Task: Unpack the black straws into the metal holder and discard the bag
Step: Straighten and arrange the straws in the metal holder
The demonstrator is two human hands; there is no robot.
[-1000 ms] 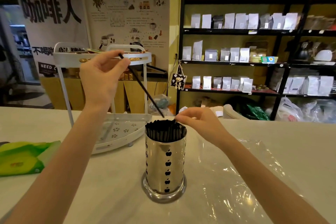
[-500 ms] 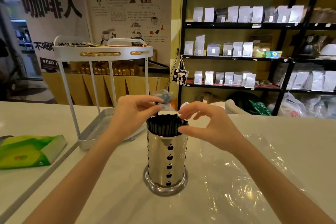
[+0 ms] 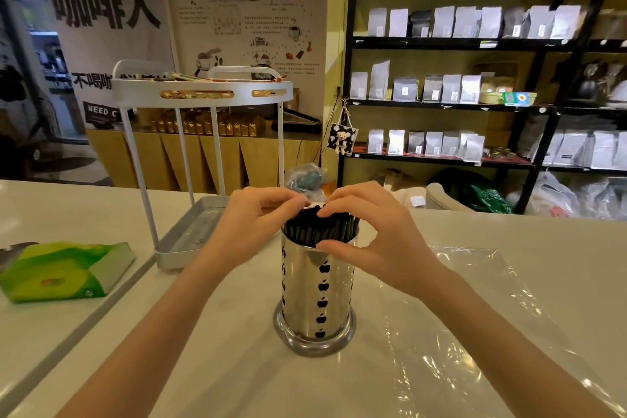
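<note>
Green tissue pack [image 3: 64, 270] lies at far left of the counter [image 3: 509, 248]; white two-tier rack [image 3: 200, 92] stands beside it. Left hand [image 3: 251, 224]: fingers curled, tips pinched at the straw tops, left side of bundle. Black straws [image 3: 325, 229] stand upright in the metal holder [image 3: 317, 295], centre of counter. Right hand [image 3: 376, 234]: fingertips on straw tops, thumb against holder rim; whether a straw is actually gripped, cannot tell. Clear bag [image 3: 475, 332] lies flat on the counter under the right forearm.
</note>
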